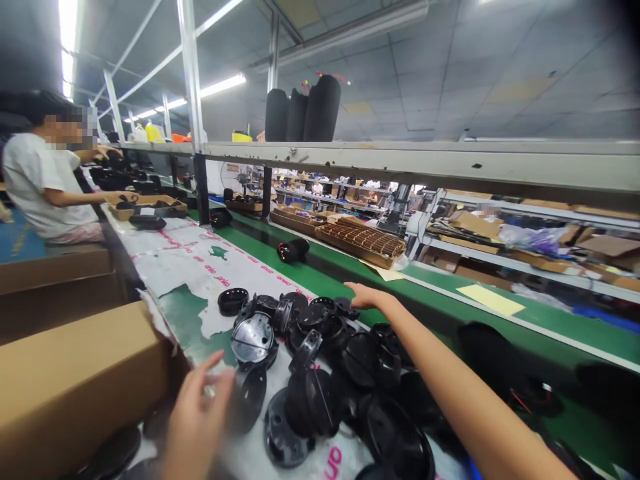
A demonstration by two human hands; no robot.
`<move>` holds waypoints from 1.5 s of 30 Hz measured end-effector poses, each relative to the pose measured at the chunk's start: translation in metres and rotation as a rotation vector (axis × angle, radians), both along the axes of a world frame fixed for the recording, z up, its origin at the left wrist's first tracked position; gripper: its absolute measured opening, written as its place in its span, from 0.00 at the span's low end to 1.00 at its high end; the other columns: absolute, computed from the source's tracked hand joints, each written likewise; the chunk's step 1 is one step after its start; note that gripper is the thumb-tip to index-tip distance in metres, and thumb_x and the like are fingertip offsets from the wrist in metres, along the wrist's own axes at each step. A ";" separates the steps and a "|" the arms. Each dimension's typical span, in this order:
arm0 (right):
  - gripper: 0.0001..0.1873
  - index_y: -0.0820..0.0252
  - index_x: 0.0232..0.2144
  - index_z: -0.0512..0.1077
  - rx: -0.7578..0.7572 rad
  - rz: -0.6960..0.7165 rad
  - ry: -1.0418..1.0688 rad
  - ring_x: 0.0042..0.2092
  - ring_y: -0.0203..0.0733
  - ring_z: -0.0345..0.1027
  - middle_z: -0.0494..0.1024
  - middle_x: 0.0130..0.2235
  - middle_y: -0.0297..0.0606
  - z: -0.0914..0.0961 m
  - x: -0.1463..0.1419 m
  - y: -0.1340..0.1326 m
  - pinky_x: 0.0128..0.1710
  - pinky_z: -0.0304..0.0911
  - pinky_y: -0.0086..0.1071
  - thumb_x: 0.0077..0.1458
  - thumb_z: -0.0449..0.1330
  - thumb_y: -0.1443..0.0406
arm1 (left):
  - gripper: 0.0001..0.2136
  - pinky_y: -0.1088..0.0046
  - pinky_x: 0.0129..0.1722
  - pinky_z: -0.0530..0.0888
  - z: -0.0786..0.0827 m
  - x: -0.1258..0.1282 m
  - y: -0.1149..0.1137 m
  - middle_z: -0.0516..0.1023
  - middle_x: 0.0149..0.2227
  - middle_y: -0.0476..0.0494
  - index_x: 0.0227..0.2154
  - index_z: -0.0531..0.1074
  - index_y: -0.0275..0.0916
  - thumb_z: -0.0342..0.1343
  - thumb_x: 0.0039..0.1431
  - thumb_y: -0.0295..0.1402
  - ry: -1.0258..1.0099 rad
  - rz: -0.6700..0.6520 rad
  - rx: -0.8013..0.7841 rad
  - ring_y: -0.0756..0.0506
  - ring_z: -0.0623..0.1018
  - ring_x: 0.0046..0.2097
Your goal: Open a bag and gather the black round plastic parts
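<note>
A heap of black round plastic caps (363,360) lies on the white printed sheet (173,257) before me. My left hand (200,407) is at the near left side of the heap, smeared by motion. Its fingers look apart, and nothing shows between them. Close by are a shiny round cap (253,338) and a dark oval piece (253,397). My right hand (365,297) reaches over the far edge of the heap, its index finger stretched out to the left. Just under it sits a small black cap (345,308); I see nothing held there.
A green conveyor belt (250,233) runs beyond the sheet, carrying a black cylinder (294,250) and a divided carton tray (360,240). Cardboard boxes (80,373) stand at left. An overhead shelf (400,160) crosses the view. A co-worker (47,180) sits far left.
</note>
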State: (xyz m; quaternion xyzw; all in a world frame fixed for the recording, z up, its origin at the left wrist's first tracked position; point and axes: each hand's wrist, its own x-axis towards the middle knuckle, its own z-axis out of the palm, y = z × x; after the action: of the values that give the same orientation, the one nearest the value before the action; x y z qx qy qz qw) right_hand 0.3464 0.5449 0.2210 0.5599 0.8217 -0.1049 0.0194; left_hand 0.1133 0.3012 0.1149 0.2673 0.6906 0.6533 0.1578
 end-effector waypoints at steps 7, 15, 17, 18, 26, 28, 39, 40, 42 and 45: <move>0.15 0.62 0.50 0.69 -0.100 0.081 -0.073 0.51 0.48 0.67 0.70 0.52 0.43 -0.033 0.013 0.025 0.50 0.67 0.46 0.62 0.62 0.65 | 0.27 0.53 0.53 0.70 0.028 0.015 -0.002 0.81 0.43 0.40 0.33 0.79 0.41 0.54 0.34 0.55 0.177 -0.127 -0.122 0.31 0.77 0.48; 0.17 0.62 0.52 0.67 0.108 0.215 0.040 0.51 0.48 0.67 0.70 0.52 0.43 0.031 0.023 -0.002 0.51 0.66 0.47 0.62 0.61 0.63 | 0.18 0.61 0.53 0.71 0.077 0.025 0.080 0.78 0.45 0.41 0.43 0.73 0.36 0.43 0.63 0.42 0.591 -0.260 -0.072 0.44 0.76 0.48; 0.22 0.62 0.55 0.64 0.151 0.347 0.112 0.50 0.48 0.67 0.69 0.52 0.44 0.052 0.025 -0.036 0.50 0.66 0.46 0.61 0.63 0.62 | 0.13 0.58 0.54 0.69 0.081 0.029 0.106 0.77 0.45 0.41 0.42 0.73 0.34 0.46 0.66 0.36 0.741 -0.285 -0.144 0.44 0.74 0.50; 0.25 0.62 0.56 0.63 0.165 0.431 0.142 0.51 0.48 0.67 0.68 0.53 0.44 0.058 0.026 -0.056 0.51 0.66 0.45 0.60 0.64 0.62 | 0.11 0.55 0.55 0.67 0.081 0.030 0.116 0.75 0.47 0.40 0.40 0.73 0.34 0.48 0.65 0.35 0.809 -0.278 -0.199 0.43 0.72 0.52; 0.32 0.69 0.55 0.64 0.334 0.773 -0.091 0.59 0.61 0.60 0.60 0.61 0.59 0.012 0.019 -0.160 0.56 0.62 0.50 0.48 0.65 0.75 | 0.18 0.46 0.58 0.62 0.083 0.024 0.124 0.66 0.58 0.34 0.55 0.64 0.35 0.48 0.65 0.37 0.992 -0.245 -0.368 0.36 0.66 0.59; 0.34 0.68 0.57 0.64 0.405 0.769 -0.136 0.61 0.63 0.56 0.59 0.62 0.59 0.000 0.022 -0.162 0.58 0.59 0.53 0.48 0.66 0.75 | 0.20 0.49 0.60 0.61 0.090 0.015 0.099 0.64 0.59 0.34 0.57 0.61 0.35 0.46 0.65 0.38 0.984 -0.267 -0.325 0.37 0.64 0.61; 0.23 0.78 0.57 0.64 0.176 0.930 -0.158 0.58 0.69 0.59 0.62 0.58 0.69 0.032 -0.051 -0.283 0.55 0.59 0.60 0.66 0.50 0.66 | 0.39 0.52 0.65 0.54 -0.020 -0.122 -0.131 0.60 0.62 0.30 0.57 0.64 0.32 0.32 0.52 0.55 0.665 -0.338 -0.886 0.34 0.60 0.64; 0.25 0.75 0.57 0.65 0.061 0.981 -0.167 0.54 0.65 0.64 0.68 0.54 0.64 0.028 -0.076 -0.298 0.54 0.61 0.57 0.66 0.51 0.59 | 0.38 0.52 0.65 0.54 -0.042 -0.129 -0.141 0.59 0.62 0.26 0.57 0.63 0.27 0.34 0.53 0.51 0.649 -0.354 -0.957 0.32 0.59 0.65; 0.27 0.70 0.60 0.61 -0.077 1.005 -0.190 0.55 0.58 0.64 0.69 0.54 0.57 0.008 -0.130 -0.319 0.57 0.60 0.51 0.65 0.55 0.58 | 0.35 0.53 0.65 0.54 -0.082 -0.134 -0.155 0.53 0.65 0.21 0.61 0.56 0.20 0.39 0.58 0.44 0.641 -0.392 -1.065 0.30 0.54 0.67; 0.26 0.67 0.59 0.62 -0.266 0.901 -0.297 0.57 0.53 0.63 0.68 0.56 0.51 -0.052 -0.196 -0.326 0.57 0.60 0.50 0.64 0.59 0.59 | 0.37 0.48 0.64 0.56 -0.123 -0.117 -0.163 0.44 0.68 0.24 0.65 0.45 0.28 0.52 0.58 0.41 0.648 -0.482 -1.160 0.31 0.48 0.68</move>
State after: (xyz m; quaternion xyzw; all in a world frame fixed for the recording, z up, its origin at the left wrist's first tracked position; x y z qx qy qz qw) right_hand 0.1502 0.2192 0.1693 0.1503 0.9501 -0.1091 0.2508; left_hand -0.0038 0.1382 -0.0084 0.4667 0.8611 0.0144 0.2014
